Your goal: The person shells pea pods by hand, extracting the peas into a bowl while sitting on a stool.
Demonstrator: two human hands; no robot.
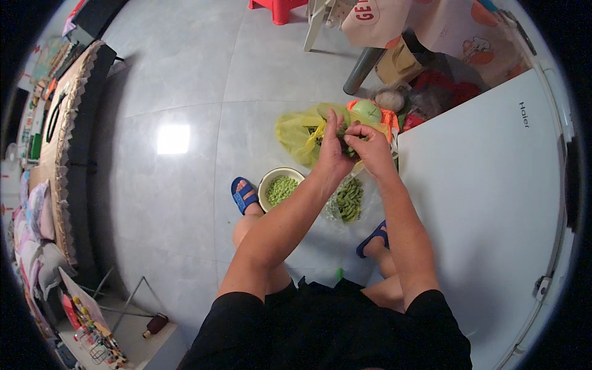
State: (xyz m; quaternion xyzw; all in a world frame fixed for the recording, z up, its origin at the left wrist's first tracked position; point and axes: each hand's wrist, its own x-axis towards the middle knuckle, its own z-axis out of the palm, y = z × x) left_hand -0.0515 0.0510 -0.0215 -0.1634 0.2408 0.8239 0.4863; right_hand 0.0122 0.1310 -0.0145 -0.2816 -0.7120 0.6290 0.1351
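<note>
My left hand [334, 148] is held palm up with several green soybean pods [350, 150] in it, the thumb raised. The fingertips of my right hand [372, 145] pinch at a pod just over that palm. Beneath both hands a yellow plastic bag [296, 132] lies on the floor with dark contents partly showing. Shelled green beans [281, 189] fill much of a cream-coloured bowl [262, 192] below and to the left. Nearer to me, more whole pods [350, 200] lie in a clear plastic bag [372, 199].
A white Haier refrigerator [481, 185] stands close on the right. Beyond the bags are a pale green round vegetable or fruit [366, 111], an orange bag [392, 121] and a grey table leg [363, 71]. My feet in blue sandals [240, 196] flank the bowl and clear bag. A red plastic stool [280, 11] is farther off.
</note>
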